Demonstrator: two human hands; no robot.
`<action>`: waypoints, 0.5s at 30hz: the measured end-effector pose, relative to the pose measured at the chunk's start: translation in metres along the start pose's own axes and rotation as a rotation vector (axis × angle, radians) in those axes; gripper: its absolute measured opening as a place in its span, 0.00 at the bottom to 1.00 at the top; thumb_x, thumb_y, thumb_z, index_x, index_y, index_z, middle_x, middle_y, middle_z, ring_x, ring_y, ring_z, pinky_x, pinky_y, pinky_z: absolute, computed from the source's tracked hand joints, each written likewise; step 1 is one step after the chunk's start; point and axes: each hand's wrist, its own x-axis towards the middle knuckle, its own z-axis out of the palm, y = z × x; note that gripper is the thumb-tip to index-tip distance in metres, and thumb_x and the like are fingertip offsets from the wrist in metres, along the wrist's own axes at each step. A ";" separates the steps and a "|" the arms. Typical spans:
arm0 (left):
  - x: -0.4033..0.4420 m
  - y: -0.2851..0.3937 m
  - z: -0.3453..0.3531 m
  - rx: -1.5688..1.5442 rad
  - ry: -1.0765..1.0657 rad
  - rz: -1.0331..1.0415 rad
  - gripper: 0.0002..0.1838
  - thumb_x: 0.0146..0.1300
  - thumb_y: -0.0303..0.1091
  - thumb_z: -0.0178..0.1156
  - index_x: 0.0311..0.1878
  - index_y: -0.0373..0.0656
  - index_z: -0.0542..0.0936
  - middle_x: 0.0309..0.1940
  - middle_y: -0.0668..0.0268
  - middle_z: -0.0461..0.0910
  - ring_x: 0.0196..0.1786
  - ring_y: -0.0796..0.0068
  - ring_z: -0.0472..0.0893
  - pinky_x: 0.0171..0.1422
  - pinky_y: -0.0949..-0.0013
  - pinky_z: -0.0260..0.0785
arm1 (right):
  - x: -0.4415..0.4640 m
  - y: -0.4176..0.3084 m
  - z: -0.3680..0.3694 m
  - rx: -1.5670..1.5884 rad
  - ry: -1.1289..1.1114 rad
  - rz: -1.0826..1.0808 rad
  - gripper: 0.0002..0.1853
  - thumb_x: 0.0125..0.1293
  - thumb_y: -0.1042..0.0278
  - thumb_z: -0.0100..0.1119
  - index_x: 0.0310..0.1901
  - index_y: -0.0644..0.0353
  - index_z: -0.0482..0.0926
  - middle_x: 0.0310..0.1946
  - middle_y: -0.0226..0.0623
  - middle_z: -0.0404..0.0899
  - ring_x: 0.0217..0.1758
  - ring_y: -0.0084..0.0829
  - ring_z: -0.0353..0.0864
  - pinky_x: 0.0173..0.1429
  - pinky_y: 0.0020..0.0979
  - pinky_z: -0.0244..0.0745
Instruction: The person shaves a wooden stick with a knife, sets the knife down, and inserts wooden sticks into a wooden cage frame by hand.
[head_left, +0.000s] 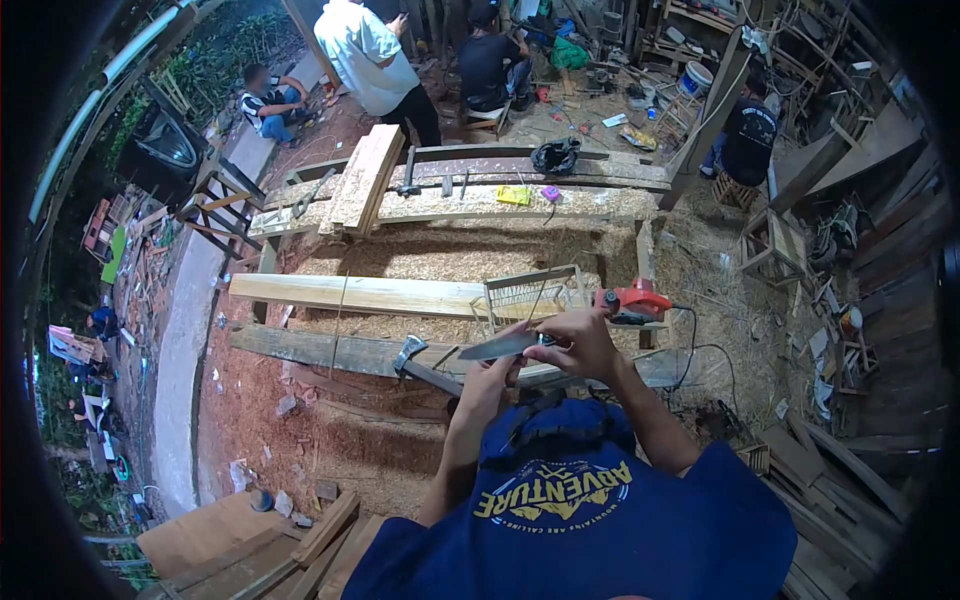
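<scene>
My right hand [580,345] is closed at the handle end of a knife [497,346], whose broad grey blade points left. Under the blade, my left hand [487,388] is closed with its fingers against the lower edge. A hatchet [410,352] with a dark handle lies just left of my left hand. Beyond both hands stands a small wire-and-wood rack [530,293]. A red power planer [637,299] with a black cord rests to the right of my right hand.
Long planks [330,292] span the shavings-covered frame. Across it are stacked boards [365,180], a hammer [408,172], a yellow packet [513,195], a pink object [551,193] and a black bag [556,155]. Several people stand or sit beyond. A post [705,115] rises at right.
</scene>
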 end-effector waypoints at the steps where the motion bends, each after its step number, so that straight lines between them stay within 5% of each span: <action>1: 0.000 -0.004 -0.002 0.014 0.013 0.012 0.22 0.74 0.33 0.55 0.68 0.38 0.74 0.33 0.77 0.73 0.32 0.89 0.65 0.33 0.82 0.55 | -0.002 -0.002 0.000 0.013 -0.032 0.031 0.17 0.59 0.49 0.70 0.33 0.57 0.87 0.20 0.38 0.79 0.24 0.39 0.80 0.32 0.38 0.71; 5: -0.002 -0.011 -0.012 0.004 -0.059 -0.012 0.22 0.73 0.30 0.57 0.68 0.39 0.74 0.39 0.75 0.77 0.35 0.90 0.68 0.35 0.84 0.58 | -0.003 0.003 -0.005 -0.019 -0.040 -0.009 0.18 0.57 0.48 0.72 0.32 0.57 0.88 0.20 0.37 0.80 0.24 0.39 0.81 0.33 0.38 0.71; 15: 0.000 -0.001 -0.008 0.070 -0.115 0.021 0.21 0.74 0.28 0.54 0.68 0.37 0.73 0.33 0.74 0.73 0.30 0.90 0.65 0.32 0.84 0.58 | -0.008 0.018 -0.005 -0.144 -0.048 -0.008 0.20 0.53 0.46 0.74 0.28 0.57 0.86 0.22 0.35 0.82 0.27 0.38 0.82 0.34 0.36 0.72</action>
